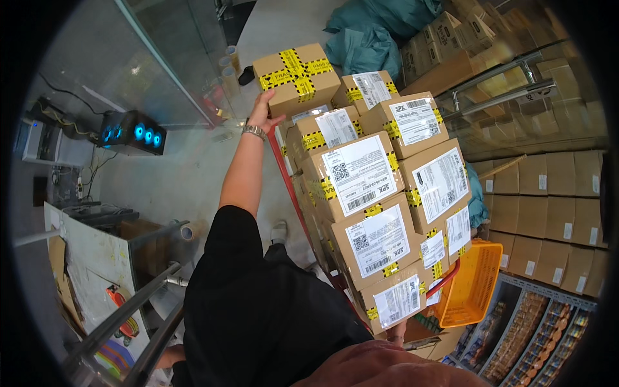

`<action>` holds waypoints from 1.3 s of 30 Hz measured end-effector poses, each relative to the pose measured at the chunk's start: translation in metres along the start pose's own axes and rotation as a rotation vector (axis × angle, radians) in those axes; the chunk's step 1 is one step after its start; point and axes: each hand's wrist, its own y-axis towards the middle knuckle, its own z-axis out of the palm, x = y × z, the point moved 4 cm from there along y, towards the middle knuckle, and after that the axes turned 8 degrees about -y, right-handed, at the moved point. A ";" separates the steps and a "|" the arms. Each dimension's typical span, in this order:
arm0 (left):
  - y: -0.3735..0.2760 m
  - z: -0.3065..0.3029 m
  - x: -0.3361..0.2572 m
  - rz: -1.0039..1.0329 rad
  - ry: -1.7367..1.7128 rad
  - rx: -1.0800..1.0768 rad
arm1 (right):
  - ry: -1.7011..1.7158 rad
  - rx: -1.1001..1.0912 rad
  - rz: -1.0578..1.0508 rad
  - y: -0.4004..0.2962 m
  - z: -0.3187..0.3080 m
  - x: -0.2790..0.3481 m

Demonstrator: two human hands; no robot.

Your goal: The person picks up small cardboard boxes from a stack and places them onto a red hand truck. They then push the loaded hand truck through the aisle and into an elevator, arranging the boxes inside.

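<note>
My left hand [263, 113], with a metal-banded watch on the wrist, grips the near left corner of a cardboard box [300, 75] crossed with yellow-and-black fragile tape. That box sits at the far end of a stack of taped cartons [362, 174], most with white shipping labels. The stack rests on a cart with a red tubular frame [290, 181]. What seems to be my right hand [396, 331] is at the bottom edge of the nearest labelled carton [394, 300]. Its fingers are mostly hidden there.
An orange plastic crate [471, 285] stands right of the cart, before shelved cartons [541, 217]. Teal sacks [365, 48] lie beyond the stack. At left are a glass panel [169, 53], metal rails [130, 309], a lit computer case [133, 133] and a tape roll [188, 232].
</note>
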 end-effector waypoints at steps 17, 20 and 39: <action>0.023 0.020 0.066 -0.273 0.446 0.461 | -0.379 -0.342 -0.086 0.001 -0.010 -0.005; -0.006 0.038 0.100 -0.086 0.627 0.583 | -0.470 -0.372 -0.078 0.028 -0.011 -0.020; -0.454 0.129 0.537 -0.426 1.830 1.717 | -0.238 -0.009 -0.120 -0.035 -0.160 -0.168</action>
